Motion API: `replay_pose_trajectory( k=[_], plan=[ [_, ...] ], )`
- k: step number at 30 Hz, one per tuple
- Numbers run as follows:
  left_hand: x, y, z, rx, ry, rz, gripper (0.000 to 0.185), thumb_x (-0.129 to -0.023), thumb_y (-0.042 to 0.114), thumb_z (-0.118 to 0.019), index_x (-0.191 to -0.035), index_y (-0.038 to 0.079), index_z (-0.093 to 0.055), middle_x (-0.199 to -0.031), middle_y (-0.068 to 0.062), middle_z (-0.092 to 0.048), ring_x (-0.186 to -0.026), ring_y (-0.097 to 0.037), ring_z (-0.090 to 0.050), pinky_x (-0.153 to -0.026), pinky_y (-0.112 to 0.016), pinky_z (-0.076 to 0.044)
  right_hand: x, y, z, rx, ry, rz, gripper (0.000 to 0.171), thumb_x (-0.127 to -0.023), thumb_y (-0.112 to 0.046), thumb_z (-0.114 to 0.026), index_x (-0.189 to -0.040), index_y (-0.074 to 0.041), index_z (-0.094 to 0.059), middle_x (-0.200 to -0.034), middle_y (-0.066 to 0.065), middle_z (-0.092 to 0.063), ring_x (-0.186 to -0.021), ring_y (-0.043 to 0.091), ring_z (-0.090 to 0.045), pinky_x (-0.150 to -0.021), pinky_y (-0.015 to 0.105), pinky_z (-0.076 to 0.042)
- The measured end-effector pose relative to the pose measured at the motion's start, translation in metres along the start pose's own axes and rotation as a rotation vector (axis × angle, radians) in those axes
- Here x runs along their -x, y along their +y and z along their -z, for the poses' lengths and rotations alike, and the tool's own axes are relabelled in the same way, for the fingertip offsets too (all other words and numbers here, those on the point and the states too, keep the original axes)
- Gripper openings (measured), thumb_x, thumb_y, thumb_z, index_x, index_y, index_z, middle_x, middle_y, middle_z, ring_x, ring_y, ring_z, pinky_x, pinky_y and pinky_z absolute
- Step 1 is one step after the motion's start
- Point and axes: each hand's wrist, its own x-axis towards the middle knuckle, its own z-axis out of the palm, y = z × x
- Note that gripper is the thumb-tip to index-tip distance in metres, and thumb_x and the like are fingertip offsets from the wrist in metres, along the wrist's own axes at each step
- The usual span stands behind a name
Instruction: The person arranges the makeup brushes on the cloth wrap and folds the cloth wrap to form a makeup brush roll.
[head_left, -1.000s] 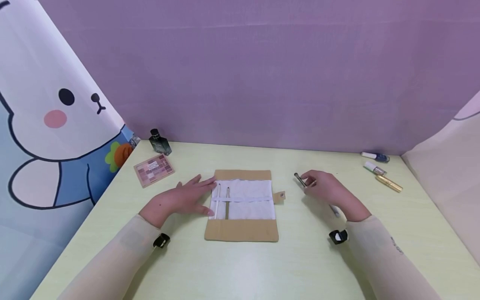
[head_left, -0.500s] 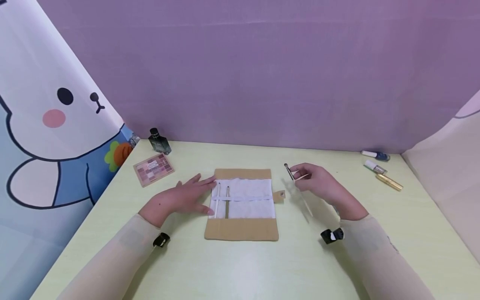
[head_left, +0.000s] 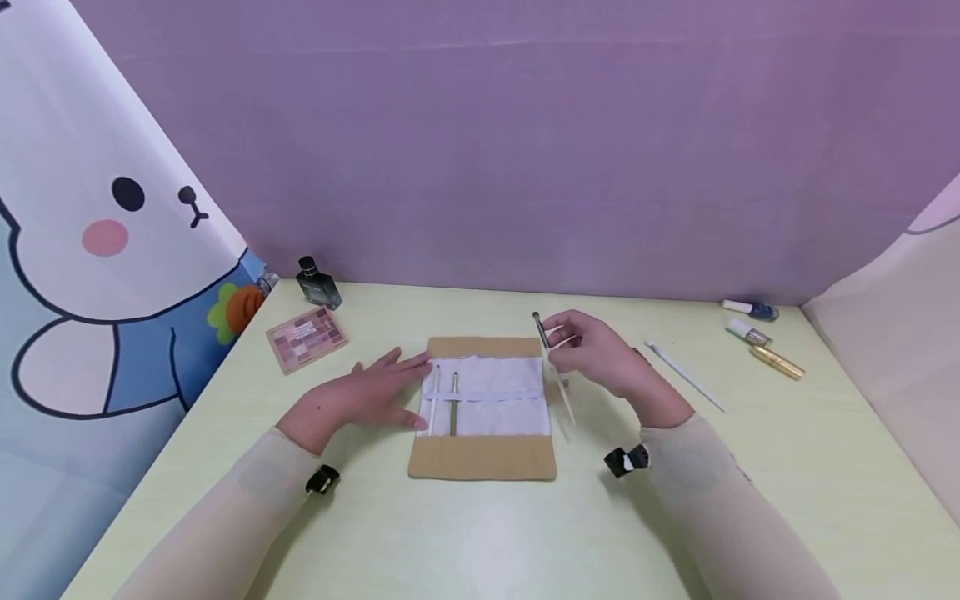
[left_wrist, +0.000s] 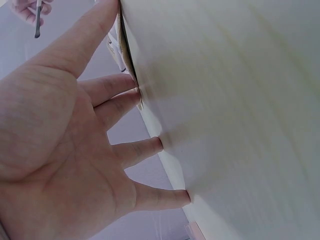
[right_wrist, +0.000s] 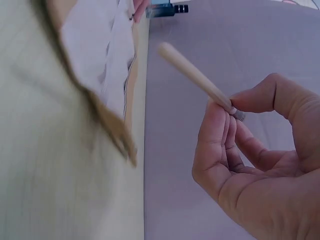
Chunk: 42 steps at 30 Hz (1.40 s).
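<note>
An opened tan fabric brush roll point(head_left: 483, 458) with a white lining lies flat in the middle of the table. Under its elastic band, toward the left, sit a slim white brush point(head_left: 433, 408) and an olive-handled brush point(head_left: 453, 410). My left hand point(head_left: 367, 396) rests with spread, straight fingers on the roll's left edge and the table beside it. Over the roll's right edge, my right hand point(head_left: 596, 354) pinches a makeup brush point(right_wrist: 192, 72) between thumb and fingers near its dark head. Its pale handle slants downward above the snap tab.
A thin white stick-like tool point(head_left: 684, 375) lies right of the right hand. Farther right are a dark blue bottle point(head_left: 763, 312), a white-capped bottle point(head_left: 750, 332) and a gold tube point(head_left: 777, 362). An eyeshadow palette point(head_left: 307, 340) and black-capped bottle point(head_left: 318, 285) occupy the back left.
My right hand has lifted the makeup brush and carried it left to the roll's right edge, uncovering the white stick-like tool. My left hand has stayed put.
</note>
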Motion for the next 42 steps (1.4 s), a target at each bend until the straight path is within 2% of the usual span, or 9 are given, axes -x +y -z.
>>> replay_pose_trajectory(
  k=[9, 17, 24, 30, 34, 38, 42],
  plan=[
    [-0.001, 0.000, 0.000, -0.009, -0.001, -0.007, 0.099, -0.093, 0.056, -0.076, -0.171, 0.020, -0.027, -0.183, 0.000, -0.012, -0.168, -0.050, -0.004, -0.120, -0.090, -0.010, -0.014, -0.015, -0.029, -0.112, 0.024, 0.039, 0.051, -0.092, 0.003, -0.061, -0.141, 0.001, -0.046, -0.117, 0.013, -0.054, -0.101, 0.020, -0.061, -0.084, 0.030, -0.064],
    [0.000, 0.000, 0.001, -0.017, 0.007, -0.010, 0.100, -0.093, 0.057, -0.076, -0.171, 0.019, -0.028, -0.183, 0.000, -0.013, -0.167, -0.051, -0.005, -0.118, -0.091, -0.012, -0.027, -0.025, -0.051, -0.144, 0.019, 0.068, 0.046, -0.093, 0.006, -0.061, -0.135, 0.001, -0.045, -0.111, 0.011, -0.053, -0.097, 0.018, -0.062, -0.082, 0.030, -0.065],
    [0.001, 0.001, 0.001, -0.012, 0.007, -0.011, 0.100, -0.093, 0.056, -0.077, -0.171, 0.018, -0.028, -0.183, -0.001, -0.013, -0.167, -0.051, -0.006, -0.118, -0.091, -0.012, -0.038, -0.028, -0.062, -0.170, 0.103, 0.079, 0.044, -0.096, 0.004, -0.065, -0.135, 0.000, -0.044, -0.119, 0.014, -0.056, -0.105, 0.024, -0.066, -0.087, 0.032, -0.067],
    [0.001, 0.000, 0.001, -0.011, 0.003, -0.009, 0.100, -0.092, 0.056, -0.077, -0.171, 0.018, -0.028, -0.183, -0.001, -0.013, -0.167, -0.051, -0.006, -0.118, -0.091, -0.012, -0.047, -0.026, -0.069, -0.161, 0.173, 0.070, 0.044, -0.097, 0.004, -0.066, -0.135, 0.000, -0.044, -0.125, 0.019, -0.057, -0.108, 0.029, -0.069, -0.092, 0.042, -0.068],
    [0.000, 0.000, 0.000, -0.012, 0.003, -0.007, 0.100, -0.092, 0.056, -0.078, -0.171, 0.019, -0.029, -0.183, -0.001, -0.013, -0.167, -0.051, -0.006, -0.118, -0.091, -0.012, -0.051, -0.027, -0.073, -0.179, 0.215, 0.057, 0.046, -0.097, 0.004, -0.067, -0.136, -0.001, -0.043, -0.127, 0.019, -0.057, -0.108, 0.028, -0.068, -0.097, 0.048, -0.066],
    [0.000, 0.000, 0.000, -0.010, 0.003, -0.005, 0.100, -0.092, 0.056, -0.078, -0.171, 0.019, -0.028, -0.183, 0.000, -0.012, -0.167, -0.051, -0.005, -0.119, -0.091, -0.011, -0.056, -0.026, -0.077, -0.206, 0.261, 0.053, 0.046, -0.096, 0.006, -0.066, -0.134, -0.002, -0.043, -0.125, 0.018, -0.058, -0.105, 0.026, -0.067, -0.093, 0.042, -0.067],
    [0.000, -0.001, -0.001, -0.010, 0.004, -0.003, 0.100, -0.092, 0.057, -0.077, -0.171, 0.019, -0.028, -0.183, 0.001, -0.012, -0.167, -0.050, -0.005, -0.119, -0.091, -0.011, -0.059, -0.021, -0.080, -0.182, 0.271, 0.041, 0.043, -0.095, 0.005, -0.067, -0.131, -0.003, -0.045, -0.122, 0.016, -0.059, -0.103, 0.025, -0.067, -0.087, 0.033, -0.065]
  ],
)
